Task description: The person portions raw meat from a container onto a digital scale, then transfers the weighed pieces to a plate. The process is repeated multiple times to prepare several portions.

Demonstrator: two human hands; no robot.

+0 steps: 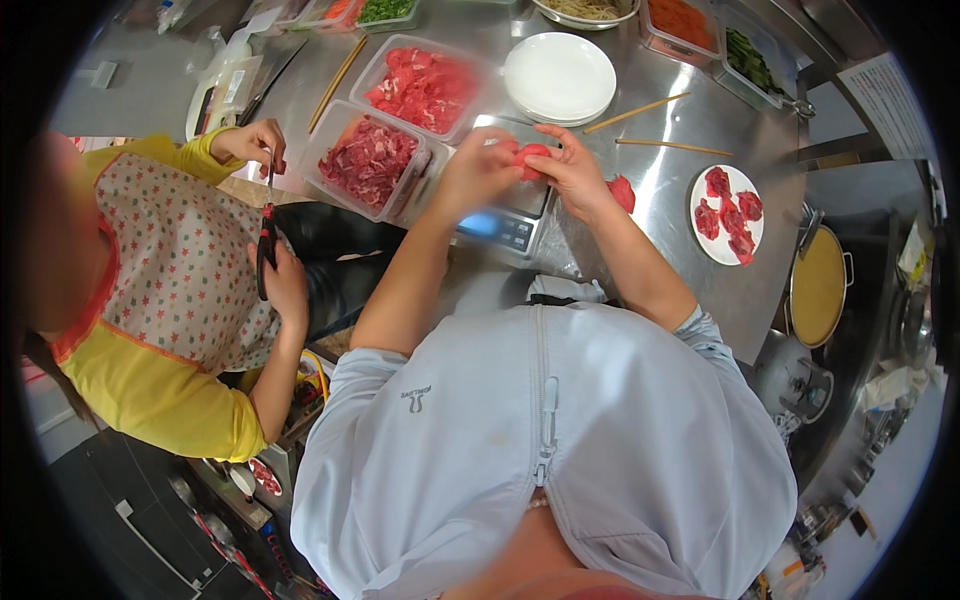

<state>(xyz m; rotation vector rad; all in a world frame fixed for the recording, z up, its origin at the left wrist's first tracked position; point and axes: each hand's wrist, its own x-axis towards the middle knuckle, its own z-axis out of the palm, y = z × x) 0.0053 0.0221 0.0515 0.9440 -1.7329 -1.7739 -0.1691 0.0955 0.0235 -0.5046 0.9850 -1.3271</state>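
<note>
My left hand [478, 171], partly blurred, pinches a slice of raw red meat [532, 161] from the left. On its other side my right hand [574, 174] has the same slice between thumb and fingers. Both hands are above a digital kitchen scale [504, 231] with a lit display. More raw meat [621, 193] shows just beyond my right wrist, partly hidden by it. To the left are two clear plastic tubs, one of bright red sliced meat [424, 88], the nearer one of darker meat pieces [367, 163]. A white plate [699, 234] at right carries several meat portions.
Stacked white plates [559, 75] stand behind the scale. Loose wooden chopsticks [637, 112] lie right of them. Tubs of shredded carrot [679, 26] and cut greens [750, 64] line the back. At left a co-worker's hand [289, 281] holds scissors [266, 244]. A large pot [816, 289] stands far right.
</note>
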